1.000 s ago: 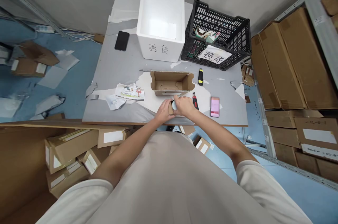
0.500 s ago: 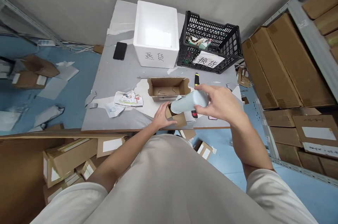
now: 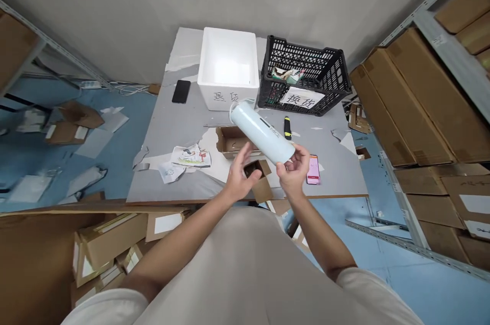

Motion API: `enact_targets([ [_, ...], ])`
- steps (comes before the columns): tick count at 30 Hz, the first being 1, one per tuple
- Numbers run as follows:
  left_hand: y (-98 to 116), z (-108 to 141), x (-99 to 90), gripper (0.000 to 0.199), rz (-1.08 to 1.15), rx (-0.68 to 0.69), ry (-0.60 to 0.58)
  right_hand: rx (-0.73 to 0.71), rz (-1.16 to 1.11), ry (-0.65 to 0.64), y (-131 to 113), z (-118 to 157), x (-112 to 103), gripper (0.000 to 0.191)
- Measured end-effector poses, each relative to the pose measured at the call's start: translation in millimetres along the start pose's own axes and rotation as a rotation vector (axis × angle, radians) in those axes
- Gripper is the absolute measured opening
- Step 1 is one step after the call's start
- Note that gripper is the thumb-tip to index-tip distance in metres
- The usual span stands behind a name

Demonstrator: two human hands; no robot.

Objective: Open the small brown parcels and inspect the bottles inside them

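A pale blue cylindrical bottle (image 3: 262,131) with dark lettering and a loop at its upper left end is held tilted above the table. The fingers of my right hand (image 3: 294,169) grip its lower right end. My left hand (image 3: 241,177) is beneath the bottle with thumb and fingers apart, holding nothing. Close to its fingertips stands a small open cardboard box (image 3: 262,187), its flap hanging toward me. Behind, partly covered by the bottle, lies a larger open cardboard box (image 3: 229,141).
A white foam box (image 3: 227,88) and a black crate (image 3: 306,67) stand at the back. The table (image 3: 164,133) also bears a black phone (image 3: 181,91), printed papers (image 3: 191,155), a yellow-black tool (image 3: 287,127) and a lit phone (image 3: 313,169). Cartons fill shelves on the right.
The bottle has come out of the small box and turned so its lettering shows and its looped end points up left. My left hand has let go of the small box. The lit phone is now uncovered.
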State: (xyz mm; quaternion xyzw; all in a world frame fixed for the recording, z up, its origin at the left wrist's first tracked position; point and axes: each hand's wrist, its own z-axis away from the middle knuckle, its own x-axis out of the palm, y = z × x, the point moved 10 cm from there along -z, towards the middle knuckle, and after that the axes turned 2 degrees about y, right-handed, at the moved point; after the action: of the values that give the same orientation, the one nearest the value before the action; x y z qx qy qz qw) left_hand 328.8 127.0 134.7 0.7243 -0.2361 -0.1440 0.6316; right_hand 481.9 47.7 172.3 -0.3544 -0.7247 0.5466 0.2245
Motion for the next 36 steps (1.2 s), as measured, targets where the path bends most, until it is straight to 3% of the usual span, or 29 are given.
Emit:
enact_targets([
  [3,17,-21,14.1,0.095,0.31,-0.058,-0.019,-0.05,-0.041,0.011,-7,18,28,0.061],
  [7,9,-37,-4.4,0.092,0.439,-0.119,0.024,-0.174,-0.005,-0.272,-10,23,50,0.058],
  [9,-3,-34,-11.1,0.087,0.487,-0.19,-0.014,-0.249,0.044,-0.342,-11,12,43,0.05],
  [11,-12,-27,-14.9,0.084,0.509,-0.234,-0.04,-0.241,0.086,-0.263,-10,-17,25,0.046],
  [14,-18,-15,-11.4,0.085,0.502,-0.248,-0.085,-0.122,0.078,-0.217,-10,-70,18,0.05],
  [17,-22,-6,-4.0,0.089,0.484,-0.237,-0.137,0.017,-0.052,-0.466,-16,-104,53,0.044],
  [20,-24,-1,0.8,0.089,0.48,-0.245,-0.19,0.25,-0.218,-0.745,-15,-104,89,0.038],
  [22,-24,1,1.4,0.089,0.483,-0.252,-0.209,0.38,-0.288,-0.83,-13,-95,100,0.036],
  [27,-21,3,-1.0,0.086,0.494,-0.261,-0.158,0.399,-0.314,-0.748,-13,-94,101,0.036],
  [32,-24,6,-16.2,0.08,0.357,-0.167,0.104,0.304,-0.153,-0.549,-17,-117,92,0.035],
  [36,-30,13,-18.8,0.067,0.378,-0.225,0.219,0.253,-0.13,-0.596,-30,-118,94,0.044],
])
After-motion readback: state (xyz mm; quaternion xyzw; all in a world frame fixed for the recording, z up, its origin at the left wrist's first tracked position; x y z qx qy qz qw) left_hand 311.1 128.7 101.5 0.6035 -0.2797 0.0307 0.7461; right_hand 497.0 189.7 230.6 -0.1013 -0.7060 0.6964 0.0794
